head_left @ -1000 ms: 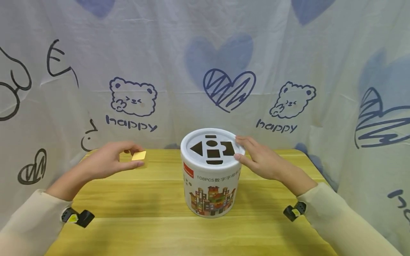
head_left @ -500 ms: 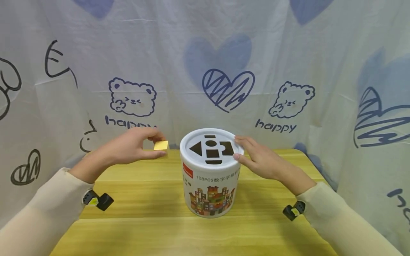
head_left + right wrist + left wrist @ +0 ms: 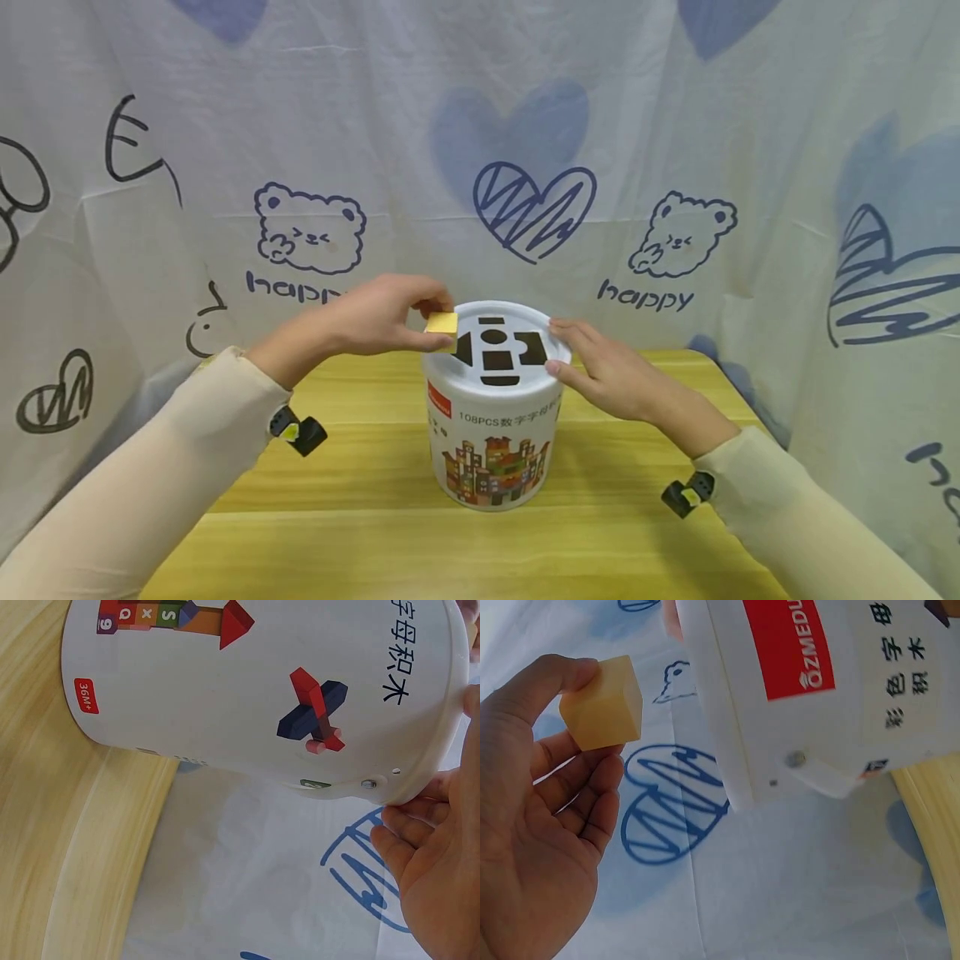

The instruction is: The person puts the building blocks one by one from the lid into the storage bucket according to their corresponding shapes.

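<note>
A yellow block (image 3: 442, 323) is pinched between the thumb and fingers of my left hand (image 3: 382, 315), over the left edge of the white bucket (image 3: 491, 450). In the left wrist view, a gap separates the block (image 3: 604, 709) from the bucket's rim. The lid (image 3: 525, 320) has several cut-out holes, and the block partly covers the triangular hole (image 3: 464, 350). My right hand (image 3: 618, 375) rests on the right side of the lid's rim, thumb and index finger spread apart. The right wrist view has its other fingers (image 3: 409, 832) bent against the rim.
The bucket stands upright on a yellow wooden table (image 3: 337, 475). Behind and to both sides hangs a pale curtain (image 3: 420, 150) with hearts and bears. Each wrist wears a small black camera, such as the left one (image 3: 298, 430).
My left hand has carried the yellow block rightward and slightly up, from left of the bucket to over the lid's left edge. The right hand and bucket have stayed in place.
</note>
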A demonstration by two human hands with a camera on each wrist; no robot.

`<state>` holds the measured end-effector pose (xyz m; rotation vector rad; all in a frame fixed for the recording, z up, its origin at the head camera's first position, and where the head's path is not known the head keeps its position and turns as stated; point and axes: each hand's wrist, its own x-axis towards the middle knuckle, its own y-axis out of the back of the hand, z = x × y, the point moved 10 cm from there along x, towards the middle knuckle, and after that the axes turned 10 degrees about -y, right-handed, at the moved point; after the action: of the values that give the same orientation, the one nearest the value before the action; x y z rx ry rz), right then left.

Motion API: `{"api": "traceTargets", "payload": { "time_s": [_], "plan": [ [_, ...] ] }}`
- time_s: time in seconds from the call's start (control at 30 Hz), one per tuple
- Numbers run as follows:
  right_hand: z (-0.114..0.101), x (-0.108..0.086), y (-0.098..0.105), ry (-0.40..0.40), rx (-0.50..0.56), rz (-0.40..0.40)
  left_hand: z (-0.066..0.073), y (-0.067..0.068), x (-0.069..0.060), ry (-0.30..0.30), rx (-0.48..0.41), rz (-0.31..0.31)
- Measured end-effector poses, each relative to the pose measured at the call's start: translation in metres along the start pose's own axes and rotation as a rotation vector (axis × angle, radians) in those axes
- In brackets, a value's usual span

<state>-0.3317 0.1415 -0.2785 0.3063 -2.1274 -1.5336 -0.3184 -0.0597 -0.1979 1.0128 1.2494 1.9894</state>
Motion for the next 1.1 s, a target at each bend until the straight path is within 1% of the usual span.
{"api": "traceTargets", "payload": {
  "time_s": [0.13, 0.27, 0.37, 0.5, 0.6, 0.73, 0.9, 1.1],
  "plan": [
    [0.001, 0.000, 0.000, 0.001, 0.002, 0.003, 0.007, -0.006, 0.017, -0.018, 0.021, -0.026],
    [0.002, 0.000, 0.001, -0.002, 0.009, 0.004, 0.010, -0.012, 0.031, -0.014, 0.011, -0.044],
    [0.002, 0.000, 0.001, -0.005, 0.017, 0.003, 0.010, -0.018, 0.040, -0.003, -0.002, -0.053],
    [0.002, 0.000, 0.000, -0.001, 0.019, -0.002, 0.009, -0.026, 0.050, 0.008, 0.005, -0.075],
    [0.002, 0.000, -0.001, 0.000, 0.018, -0.003, 0.007, -0.033, 0.055, 0.021, 0.014, -0.093],
    [0.002, 0.001, 0.000, -0.006, 0.016, -0.003, 0.003, -0.042, 0.058, 0.043, 0.033, -0.102],
    [0.001, 0.001, -0.001, -0.003, 0.012, -0.004, -0.004, -0.052, 0.059, 0.073, 0.040, -0.098],
    [0.002, 0.001, -0.001, -0.012, 0.015, -0.008, -0.007, -0.061, 0.058, 0.082, 0.050, -0.122]
  ]
}}
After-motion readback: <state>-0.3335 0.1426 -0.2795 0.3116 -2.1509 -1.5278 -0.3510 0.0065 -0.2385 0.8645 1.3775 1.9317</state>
